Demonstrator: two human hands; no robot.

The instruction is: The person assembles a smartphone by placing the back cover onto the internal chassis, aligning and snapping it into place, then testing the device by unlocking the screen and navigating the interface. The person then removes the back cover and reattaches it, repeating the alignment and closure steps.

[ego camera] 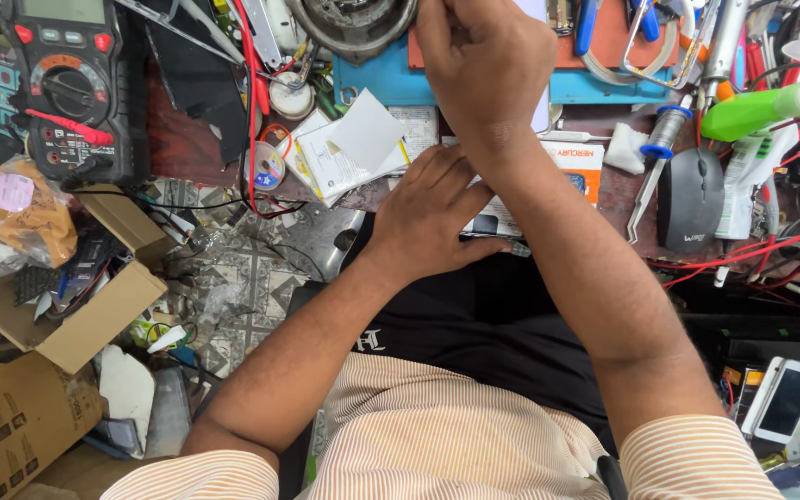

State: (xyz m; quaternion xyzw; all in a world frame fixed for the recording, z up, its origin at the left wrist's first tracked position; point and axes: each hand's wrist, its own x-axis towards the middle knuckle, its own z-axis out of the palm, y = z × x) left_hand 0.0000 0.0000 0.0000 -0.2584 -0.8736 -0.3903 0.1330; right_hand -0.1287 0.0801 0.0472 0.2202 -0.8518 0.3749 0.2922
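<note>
Seen from above: right hand (485, 74) closed at desk's (187, 139) far edge, contents hidden; left hand (428, 218) pressed loosely on white-and-orange box (574, 167); folded white leaflet (349, 148) just left.
</note>
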